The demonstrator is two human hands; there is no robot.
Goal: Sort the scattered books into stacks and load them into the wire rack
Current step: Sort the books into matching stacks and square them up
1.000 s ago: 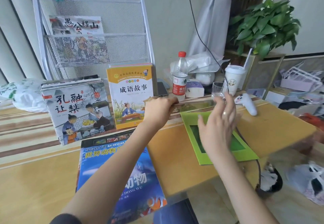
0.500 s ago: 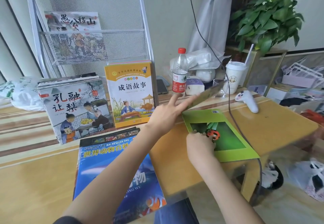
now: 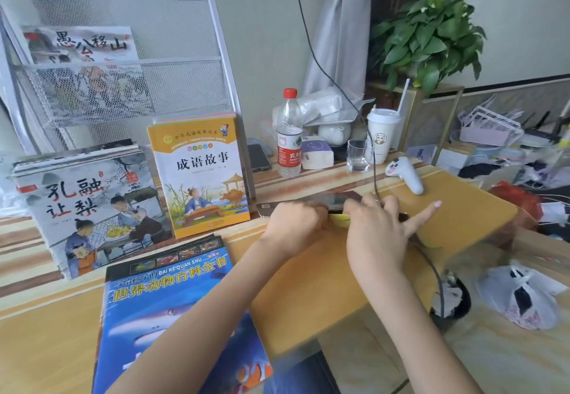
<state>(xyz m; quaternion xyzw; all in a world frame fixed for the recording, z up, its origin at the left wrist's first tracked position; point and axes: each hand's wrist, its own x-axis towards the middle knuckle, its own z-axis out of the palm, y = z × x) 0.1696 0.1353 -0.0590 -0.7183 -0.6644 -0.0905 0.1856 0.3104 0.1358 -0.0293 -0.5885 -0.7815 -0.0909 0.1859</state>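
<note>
My left hand (image 3: 293, 224) and my right hand (image 3: 377, 228) together grip a thin dark book (image 3: 324, 200) lying over a green book (image 3: 339, 220) at the middle of the yellow table (image 3: 308, 276). My right index finger points out to the right. The white wire rack (image 3: 172, 85) stands at the back left with one picture book (image 3: 80, 45) in its upper pocket. Against its base lean a grey picture-book stack (image 3: 89, 202) and an orange storybook stack (image 3: 200, 174). A blue animal encyclopedia (image 3: 172, 301) lies flat near me.
Behind the hands stand a water bottle (image 3: 289, 134), a phone (image 3: 259, 157), a tissue box (image 3: 317, 153), a glass (image 3: 359, 155) and a lidded cup with straw (image 3: 382, 134). A white controller (image 3: 404, 174) lies right. A black cable (image 3: 374, 162) crosses the table. Plant (image 3: 428, 36) at the back right.
The thin dark book that my left hand held tilted up now lies on the green book. My right hand moved onto the pair, and both hands grip it.
</note>
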